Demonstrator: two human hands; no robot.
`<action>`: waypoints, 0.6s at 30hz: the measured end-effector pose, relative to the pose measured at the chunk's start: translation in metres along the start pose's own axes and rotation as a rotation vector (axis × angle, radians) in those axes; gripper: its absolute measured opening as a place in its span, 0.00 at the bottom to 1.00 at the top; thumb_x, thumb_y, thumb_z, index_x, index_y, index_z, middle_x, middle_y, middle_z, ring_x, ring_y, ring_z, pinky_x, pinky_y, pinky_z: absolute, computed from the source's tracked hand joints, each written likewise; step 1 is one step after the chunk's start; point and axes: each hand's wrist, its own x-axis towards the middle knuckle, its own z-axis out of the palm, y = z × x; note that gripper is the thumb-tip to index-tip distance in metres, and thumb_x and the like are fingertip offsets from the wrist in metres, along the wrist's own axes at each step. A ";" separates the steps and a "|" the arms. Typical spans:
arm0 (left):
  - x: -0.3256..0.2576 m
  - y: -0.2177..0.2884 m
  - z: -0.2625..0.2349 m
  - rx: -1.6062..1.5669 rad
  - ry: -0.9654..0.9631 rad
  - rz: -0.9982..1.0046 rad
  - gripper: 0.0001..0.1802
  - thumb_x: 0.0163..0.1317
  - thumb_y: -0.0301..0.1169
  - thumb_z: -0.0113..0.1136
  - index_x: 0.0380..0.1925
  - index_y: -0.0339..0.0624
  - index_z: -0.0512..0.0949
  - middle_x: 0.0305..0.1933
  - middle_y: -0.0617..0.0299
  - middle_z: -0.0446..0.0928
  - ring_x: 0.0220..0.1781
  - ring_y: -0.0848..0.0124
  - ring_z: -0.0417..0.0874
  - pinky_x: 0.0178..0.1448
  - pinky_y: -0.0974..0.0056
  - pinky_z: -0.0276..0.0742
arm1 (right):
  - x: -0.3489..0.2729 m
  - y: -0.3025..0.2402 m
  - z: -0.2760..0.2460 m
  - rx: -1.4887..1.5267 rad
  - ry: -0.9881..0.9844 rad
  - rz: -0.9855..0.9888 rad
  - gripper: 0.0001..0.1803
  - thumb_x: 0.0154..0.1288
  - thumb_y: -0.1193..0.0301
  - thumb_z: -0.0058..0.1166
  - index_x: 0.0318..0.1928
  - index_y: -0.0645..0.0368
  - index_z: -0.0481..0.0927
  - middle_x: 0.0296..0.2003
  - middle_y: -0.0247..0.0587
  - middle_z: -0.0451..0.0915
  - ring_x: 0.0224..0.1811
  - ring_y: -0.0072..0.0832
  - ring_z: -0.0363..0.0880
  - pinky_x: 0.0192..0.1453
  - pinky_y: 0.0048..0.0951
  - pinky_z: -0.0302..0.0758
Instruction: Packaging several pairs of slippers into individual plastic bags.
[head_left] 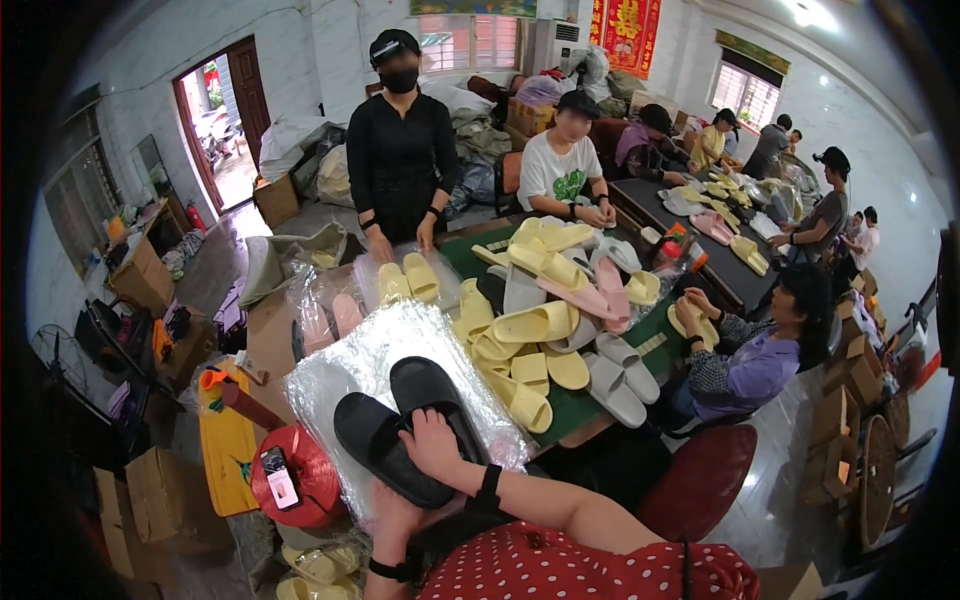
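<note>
A pair of black slippers [385,450] lies side by side over a stack of shiny clear plastic bags [310,385] in front of me. My right hand [434,445] is on top of the pair, its fingers curled over the inner edge of the right slipper. Close to the heels is my left hand [396,512]; its fingers are hidden beneath the slippers. Just beyond the bags, a yellow pair [422,278] rests on clear plastic, with a pink pair [347,314] to its left.
A pile of yellow, white, grey and pink slippers [535,325] covers the green table to the right. At left, a phone [279,478] lies on a red twine roll [318,490]. One person [400,150] stands opposite; another [750,350] sits at right holding a yellow slipper.
</note>
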 end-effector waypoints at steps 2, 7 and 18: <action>0.004 0.004 -0.008 -0.192 -0.034 -0.011 0.39 0.51 0.50 0.67 0.64 0.49 0.71 0.67 0.56 0.72 0.69 0.56 0.68 0.69 0.50 0.59 | -0.002 0.000 0.001 0.013 0.047 -0.037 0.19 0.62 0.63 0.59 0.45 0.63 0.70 0.40 0.53 0.73 0.44 0.50 0.74 0.46 0.46 0.75; -0.004 -0.007 0.010 -0.101 -0.030 -0.034 0.41 0.49 0.51 0.68 0.64 0.50 0.72 0.66 0.55 0.73 0.69 0.57 0.68 0.68 0.50 0.60 | 0.004 0.006 -0.005 -0.014 -0.116 -0.066 0.21 0.63 0.58 0.57 0.46 0.63 0.72 0.41 0.55 0.76 0.44 0.49 0.79 0.45 0.46 0.79; -0.003 0.000 0.003 -0.094 -0.011 -0.006 0.39 0.48 0.53 0.68 0.61 0.52 0.75 0.62 0.57 0.76 0.66 0.56 0.71 0.67 0.49 0.60 | 0.003 0.022 -0.003 0.008 -0.055 -0.143 0.24 0.63 0.53 0.58 0.43 0.63 0.74 0.37 0.54 0.77 0.42 0.48 0.80 0.43 0.44 0.79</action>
